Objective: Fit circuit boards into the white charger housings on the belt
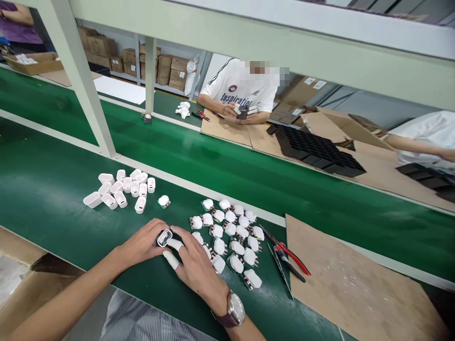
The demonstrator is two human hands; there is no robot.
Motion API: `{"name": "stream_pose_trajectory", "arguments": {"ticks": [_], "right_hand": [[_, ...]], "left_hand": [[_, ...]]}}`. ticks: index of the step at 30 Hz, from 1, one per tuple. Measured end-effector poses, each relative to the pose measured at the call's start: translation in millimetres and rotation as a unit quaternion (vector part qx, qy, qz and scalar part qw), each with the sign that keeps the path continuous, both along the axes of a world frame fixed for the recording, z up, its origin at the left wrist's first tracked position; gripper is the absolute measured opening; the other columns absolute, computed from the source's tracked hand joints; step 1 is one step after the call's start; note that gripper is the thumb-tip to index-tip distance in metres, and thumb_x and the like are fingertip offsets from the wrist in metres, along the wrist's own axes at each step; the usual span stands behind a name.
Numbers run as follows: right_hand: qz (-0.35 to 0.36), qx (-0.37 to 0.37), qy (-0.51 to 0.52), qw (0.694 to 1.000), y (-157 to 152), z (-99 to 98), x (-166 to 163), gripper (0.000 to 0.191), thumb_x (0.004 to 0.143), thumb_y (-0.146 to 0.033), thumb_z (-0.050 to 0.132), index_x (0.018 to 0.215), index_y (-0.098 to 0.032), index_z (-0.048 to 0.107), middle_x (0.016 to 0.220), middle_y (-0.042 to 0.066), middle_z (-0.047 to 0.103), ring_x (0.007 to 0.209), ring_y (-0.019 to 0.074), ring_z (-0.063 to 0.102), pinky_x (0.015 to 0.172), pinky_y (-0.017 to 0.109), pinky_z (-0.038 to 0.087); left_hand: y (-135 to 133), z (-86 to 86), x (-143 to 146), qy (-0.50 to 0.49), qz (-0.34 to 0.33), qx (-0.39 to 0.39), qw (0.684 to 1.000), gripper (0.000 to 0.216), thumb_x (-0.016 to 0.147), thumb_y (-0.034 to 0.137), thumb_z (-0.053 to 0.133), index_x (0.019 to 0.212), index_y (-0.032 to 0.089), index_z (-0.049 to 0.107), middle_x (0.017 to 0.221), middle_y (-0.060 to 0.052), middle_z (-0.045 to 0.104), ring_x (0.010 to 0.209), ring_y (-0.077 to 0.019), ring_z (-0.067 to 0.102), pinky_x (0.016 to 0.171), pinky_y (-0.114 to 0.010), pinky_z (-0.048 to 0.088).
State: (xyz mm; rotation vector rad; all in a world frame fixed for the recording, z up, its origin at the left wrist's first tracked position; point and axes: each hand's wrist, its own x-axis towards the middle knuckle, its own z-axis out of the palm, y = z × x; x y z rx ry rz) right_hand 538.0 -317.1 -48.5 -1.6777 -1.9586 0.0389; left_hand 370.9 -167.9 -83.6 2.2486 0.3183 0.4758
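Note:
My left hand (144, 242) is closed around a white oval plastic housing (164, 238) whose open end faces up, with dark parts showing inside. At its right side, my right hand (194, 263) has its thumb and a finger, both in white finger cots, against the housing. Beyond my hands several empty-looking white housings (116, 187) lie in a group. One circuit board with a white top (164, 201) sits apart, between them and a larger spread of similar boards (230, 229) to the right of my hands.
Red-handled pliers (289, 258) and metal tweezers (280, 267) lie beside a brown cardboard sheet (355, 284). A pale frame post (85, 80) rises at the left. Across the green belt (185, 151), a co-worker (241, 90) holds a dark part near black trays (316, 149).

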Motion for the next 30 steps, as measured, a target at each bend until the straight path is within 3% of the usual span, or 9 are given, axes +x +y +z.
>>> {"name": "stream_pose_trajectory", "arguments": {"ticks": [3, 7, 13, 18, 21, 24, 27, 30], "right_hand": [[0.013, -0.004, -0.008, 1.000, 5, -1.2, 1, 0.034, 0.102, -0.016, 0.057, 0.136, -0.016, 0.057, 0.141, 0.017, 0.060, 0.125, 0.0320, 0.062, 0.102, 0.052, 0.062], [0.039, -0.014, 0.015, 0.999, 10, -8.4, 7, 0.037, 0.095, -0.001, 0.050, 0.126, -0.017, 0.062, 0.129, 0.015, 0.064, 0.119, 0.0296, 0.065, 0.099, 0.049, 0.063], [0.039, 0.004, 0.074, 0.996, 11, -21.5, 14, 0.035, 0.102, -0.011, 0.053, 0.135, -0.021, 0.060, 0.125, 0.011, 0.066, 0.114, 0.0250, 0.068, 0.095, 0.042, 0.064], [0.013, 0.020, 0.069, 0.997, 6, -5.8, 24, 0.038, 0.104, -0.026, 0.060, 0.142, -0.022, 0.057, 0.128, 0.013, 0.068, 0.114, 0.0272, 0.069, 0.098, 0.047, 0.063], [-0.044, 0.070, 0.082, 0.993, -1, 0.9, 47, 0.038, 0.105, -0.023, 0.058, 0.143, -0.023, 0.056, 0.131, 0.014, 0.066, 0.119, 0.0265, 0.067, 0.101, 0.047, 0.062], [-0.083, 0.082, 0.052, 0.992, -9, -4.8, 77, 0.035, 0.103, -0.014, 0.055, 0.137, -0.022, 0.059, 0.131, 0.014, 0.066, 0.120, 0.0277, 0.066, 0.100, 0.051, 0.061], [-0.079, 0.046, -0.022, 0.996, -15, -12.5, 96, 0.032, 0.093, -0.004, 0.059, 0.121, -0.018, 0.067, 0.135, 0.015, 0.066, 0.126, 0.0305, 0.061, 0.103, 0.055, 0.057], [-0.072, -0.005, -0.103, 0.992, -14, -9.6, 101, 0.018, 0.086, -0.006, 0.069, 0.099, -0.018, 0.072, 0.140, 0.010, 0.066, 0.134, 0.0315, 0.055, 0.107, 0.050, 0.053]], "left_hand": [[0, 0.9, -8, 0.005, 0.014, -0.015, 1.000, 0.038, 0.097, 0.022, 0.069, 0.130, 0.025, 0.050, 0.124, -0.008, 0.063, 0.110, -0.0230, 0.066, 0.095, -0.039, 0.059], [-3, 1.6, -17, -0.012, 0.011, 0.023, 1.000, 0.016, 0.103, 0.022, 0.060, 0.118, 0.025, 0.055, 0.122, -0.008, 0.065, 0.110, -0.0216, 0.068, 0.093, -0.037, 0.061], [-6, 0.5, -19, -0.064, 0.011, 0.120, 0.991, 0.018, 0.106, 0.018, 0.055, 0.121, 0.024, 0.064, 0.130, -0.010, 0.067, 0.110, -0.0212, 0.071, 0.093, -0.034, 0.063], [-5, 13.4, -16, -0.064, 0.009, 0.141, 0.988, 0.010, 0.104, 0.016, 0.057, 0.107, 0.022, 0.065, 0.122, -0.009, 0.069, 0.101, -0.0195, 0.071, 0.085, -0.032, 0.062], [-2, 27.3, -12, -0.029, 0.014, 0.147, 0.989, 0.012, 0.105, 0.017, 0.055, 0.096, 0.021, 0.062, 0.114, -0.008, 0.069, 0.089, -0.0170, 0.070, 0.076, -0.028, 0.059], [-2, 37.7, -4, -0.010, 0.019, 0.168, 0.986, 0.016, 0.103, 0.017, 0.053, 0.090, 0.021, 0.061, 0.107, -0.007, 0.068, 0.079, -0.0163, 0.068, 0.069, -0.028, 0.057], [-2, 44.1, 8, 0.008, -0.005, 0.176, 0.984, 0.020, 0.100, 0.017, 0.051, 0.085, 0.024, 0.061, 0.099, -0.005, 0.069, 0.075, -0.0178, 0.069, 0.067, -0.030, 0.058], [21, 49.6, 24, -0.035, -0.040, 0.181, 0.982, 0.015, 0.097, 0.025, 0.054, 0.088, 0.030, 0.065, 0.098, -0.001, 0.072, 0.078, -0.0208, 0.073, 0.067, -0.032, 0.062]]}}
